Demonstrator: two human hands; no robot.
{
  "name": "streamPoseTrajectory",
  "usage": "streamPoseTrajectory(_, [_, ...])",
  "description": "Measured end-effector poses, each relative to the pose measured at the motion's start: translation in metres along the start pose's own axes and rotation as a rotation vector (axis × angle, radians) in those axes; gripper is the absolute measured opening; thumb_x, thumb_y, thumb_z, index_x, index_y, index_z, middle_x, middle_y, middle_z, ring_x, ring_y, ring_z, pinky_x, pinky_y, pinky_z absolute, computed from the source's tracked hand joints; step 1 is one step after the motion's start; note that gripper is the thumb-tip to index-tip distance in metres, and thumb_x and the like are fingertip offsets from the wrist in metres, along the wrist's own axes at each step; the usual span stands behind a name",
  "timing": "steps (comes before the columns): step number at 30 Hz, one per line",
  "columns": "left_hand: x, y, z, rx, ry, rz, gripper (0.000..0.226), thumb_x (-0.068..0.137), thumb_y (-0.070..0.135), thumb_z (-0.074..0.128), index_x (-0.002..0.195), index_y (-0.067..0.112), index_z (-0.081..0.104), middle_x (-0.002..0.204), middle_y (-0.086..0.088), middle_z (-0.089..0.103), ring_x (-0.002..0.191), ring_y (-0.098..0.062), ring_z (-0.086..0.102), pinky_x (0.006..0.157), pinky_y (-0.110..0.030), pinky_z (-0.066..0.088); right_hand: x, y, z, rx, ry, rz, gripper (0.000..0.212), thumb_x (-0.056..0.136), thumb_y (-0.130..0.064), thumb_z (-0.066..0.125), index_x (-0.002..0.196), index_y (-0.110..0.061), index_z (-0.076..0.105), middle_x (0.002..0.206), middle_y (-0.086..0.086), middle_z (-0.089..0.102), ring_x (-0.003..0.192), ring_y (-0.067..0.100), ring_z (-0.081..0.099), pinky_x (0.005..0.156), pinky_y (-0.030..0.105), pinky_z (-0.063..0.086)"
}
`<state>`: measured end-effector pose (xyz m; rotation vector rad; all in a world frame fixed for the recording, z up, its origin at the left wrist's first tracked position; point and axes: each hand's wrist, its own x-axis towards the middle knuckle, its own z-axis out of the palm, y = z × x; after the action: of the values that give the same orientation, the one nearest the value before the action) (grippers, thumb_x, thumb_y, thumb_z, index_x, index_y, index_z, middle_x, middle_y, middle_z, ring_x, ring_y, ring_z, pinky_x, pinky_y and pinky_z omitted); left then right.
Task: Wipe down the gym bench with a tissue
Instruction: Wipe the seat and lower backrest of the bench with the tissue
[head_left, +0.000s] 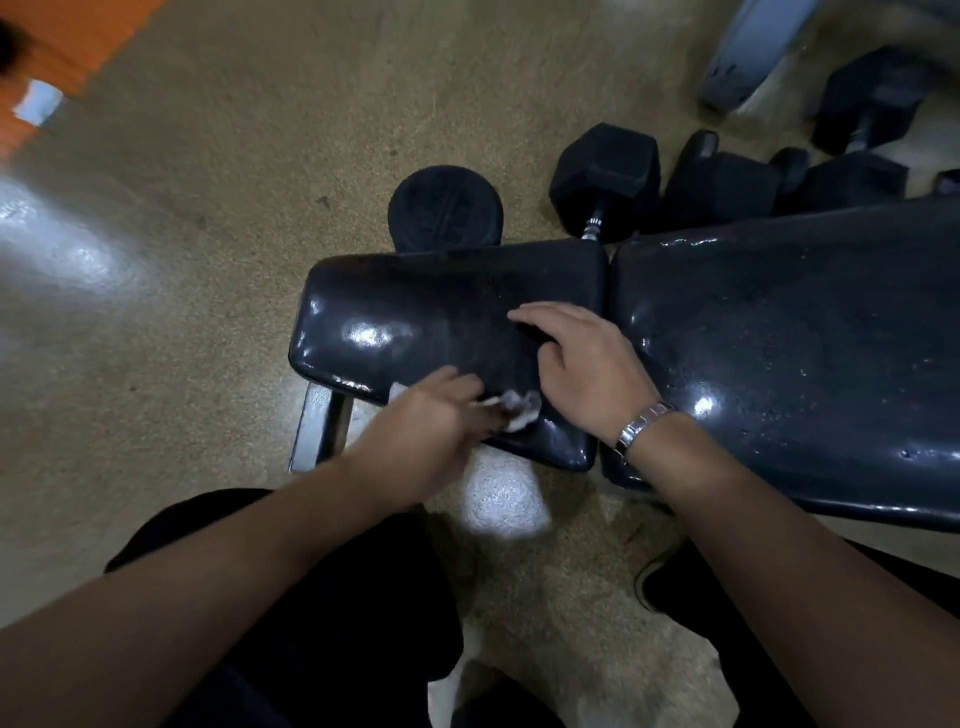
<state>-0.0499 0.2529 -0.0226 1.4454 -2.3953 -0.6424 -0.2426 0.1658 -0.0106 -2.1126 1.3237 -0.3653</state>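
The black padded gym bench lies across the middle of the view, its short seat pad (415, 312) on the left and its long back pad (805, 338) on the right. My left hand (423, 431) grips a crumpled white tissue (519, 408) against the near edge of the seat pad; the hand is blurred. My right hand (582, 364), a metal watch on its wrist, rests on the seat pad with fingers spread flat, just right of the tissue. The back pad shows small drops and glare.
Black hex dumbbells (605, 176) lie on the floor behind the bench, with a round black weight end (444, 208) beside them. The bench's metal foot (319, 426) sticks out at the lower left. My dark-trousered legs and a shoe (670, 582) are below.
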Motion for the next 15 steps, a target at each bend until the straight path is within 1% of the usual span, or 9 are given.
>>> streamPoseTrajectory(2, [-0.003, -0.009, -0.006, 0.026, -0.054, 0.044, 0.035, 0.083, 0.009, 0.074, 0.113, 0.027, 0.076, 0.094, 0.001, 0.064, 0.090, -0.023, 0.058, 0.074, -0.038, 0.052, -0.002, 0.001, -0.004, 0.021, 0.027, -0.014, 0.051, 0.085, -0.001, 0.042, 0.127, -0.017, 0.065, 0.130, -0.002, 0.063, 0.123, 0.017, 0.054, 0.110, 0.030, 0.040])
streamPoseTrajectory(3, [0.000, -0.016, -0.010, 0.033, -0.023, -0.005, 0.033, 0.084, 0.012, 0.072, 0.113, 0.028, 0.076, 0.094, 0.000, 0.065, 0.090, -0.024, 0.060, 0.075, -0.039, 0.053, -0.004, 0.002, -0.006, 0.017, 0.052, -0.024, 0.050, 0.084, -0.002, 0.041, 0.125, -0.017, 0.066, 0.127, -0.002, 0.064, 0.120, 0.018, 0.055, 0.108, 0.029, 0.041])
streamPoseTrajectory(6, [0.014, -0.015, -0.009, -0.005, 0.181, -0.270, 0.028, 0.084, 0.014, 0.071, 0.109, 0.023, 0.078, 0.090, -0.006, 0.065, 0.088, -0.032, 0.062, 0.071, -0.043, 0.056, -0.006, 0.007, -0.010, -0.019, 0.128, -0.039, 0.048, 0.082, -0.005, 0.039, 0.118, -0.015, 0.069, 0.118, -0.001, 0.067, 0.112, 0.021, 0.055, 0.101, 0.029, 0.044])
streamPoseTrajectory(7, [0.016, -0.004, -0.003, -0.008, 0.198, -0.289, 0.028, 0.084, 0.012, 0.072, 0.109, 0.023, 0.078, 0.090, -0.006, 0.065, 0.087, -0.031, 0.061, 0.071, -0.044, 0.056, -0.005, 0.008, -0.012, -0.024, 0.142, -0.031, 0.048, 0.081, -0.005, 0.039, 0.116, -0.016, 0.070, 0.116, -0.001, 0.067, 0.110, 0.021, 0.055, 0.099, 0.030, 0.045])
streamPoseTrajectory(8, [0.014, 0.009, 0.003, -0.022, 0.167, -0.258, 0.031, 0.084, 0.011, 0.073, 0.112, 0.025, 0.077, 0.090, -0.005, 0.065, 0.087, -0.029, 0.059, 0.072, -0.042, 0.055, -0.005, 0.008, -0.013, -0.028, 0.148, -0.026, 0.049, 0.080, -0.005, 0.039, 0.115, -0.016, 0.070, 0.115, -0.001, 0.067, 0.109, 0.022, 0.055, 0.098, 0.032, 0.047])
streamPoseTrajectory(10, [0.002, 0.029, 0.013, -0.038, 0.059, -0.104, 0.038, 0.084, 0.008, 0.074, 0.117, 0.028, 0.075, 0.087, -0.001, 0.061, 0.081, -0.023, 0.055, 0.066, -0.035, 0.052, -0.004, 0.007, -0.015, -0.038, 0.150, -0.020, 0.049, 0.079, -0.006, 0.038, 0.114, -0.017, 0.071, 0.113, -0.002, 0.067, 0.107, 0.023, 0.055, 0.095, 0.033, 0.048])
streamPoseTrajectory(12, [-0.007, 0.025, 0.012, -0.021, 0.017, -0.050, 0.042, 0.079, 0.006, 0.078, 0.113, 0.030, 0.076, 0.084, 0.002, 0.060, 0.078, -0.022, 0.054, 0.063, -0.031, 0.050, -0.003, 0.007, -0.020, -0.051, 0.152, -0.023, 0.048, 0.081, -0.006, 0.039, 0.114, -0.017, 0.071, 0.112, -0.002, 0.067, 0.106, 0.022, 0.054, 0.095, 0.032, 0.047])
streamPoseTrajectory(13, [-0.006, 0.018, 0.011, -0.006, 0.048, -0.074, 0.040, 0.078, 0.007, 0.079, 0.111, 0.030, 0.077, 0.085, 0.002, 0.061, 0.079, -0.022, 0.056, 0.065, -0.032, 0.051, -0.003, 0.008, -0.022, -0.058, 0.157, -0.026, 0.047, 0.081, -0.005, 0.039, 0.113, -0.017, 0.071, 0.111, -0.002, 0.067, 0.105, 0.022, 0.054, 0.094, 0.030, 0.046])
streamPoseTrajectory(15, [0.003, 0.014, 0.011, -0.021, 0.150, -0.216, 0.035, 0.081, 0.007, 0.078, 0.110, 0.026, 0.078, 0.089, -0.002, 0.064, 0.083, -0.027, 0.059, 0.069, -0.037, 0.055, -0.003, 0.010, -0.026, -0.076, 0.168, -0.024, 0.047, 0.081, -0.004, 0.040, 0.112, -0.018, 0.072, 0.109, 0.000, 0.068, 0.104, 0.023, 0.055, 0.092, 0.026, 0.044])
